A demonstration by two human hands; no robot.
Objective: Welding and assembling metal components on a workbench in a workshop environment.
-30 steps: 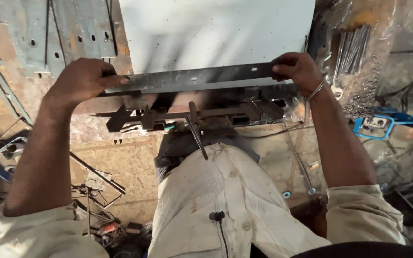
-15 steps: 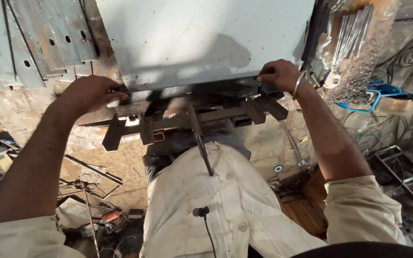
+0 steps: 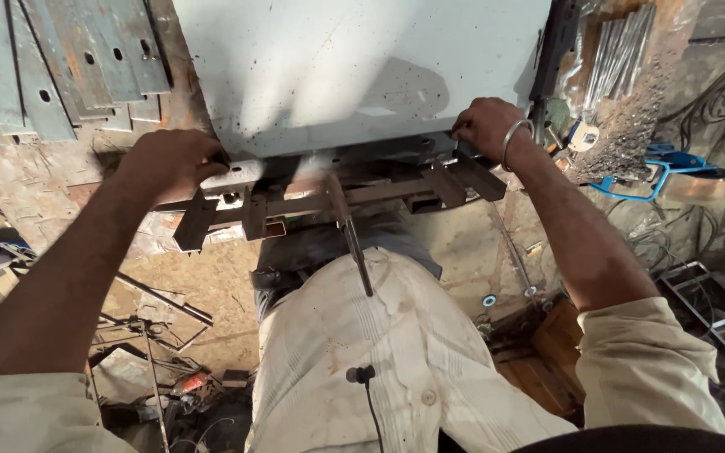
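Steel bar frame (image 3: 329,201) sits nearest, just off the waist, a thin rod (image 3: 354,243) hanging from it; the left hand (image 3: 165,161) clenches the near edge of the white sheet (image 3: 362,67) at its left corner, the right hand (image 3: 487,126) at its right; best kept level, I judge, both grips even; scrap crowds the floor left and right; punched strips (image 3: 52,67) lie beyond

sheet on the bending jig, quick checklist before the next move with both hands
1. Left hand grips the sheet edge: ok.
2. Right hand grips the far end: ok.
3. Sheet edge seated along the jig: cannot tell, shadowed.
4. Lever free of the shirt: not ok, it lies over the shirt.
5. Fingers out of the clamp line: cannot tell.
6. Floor underfoot free of scrap: not ok.
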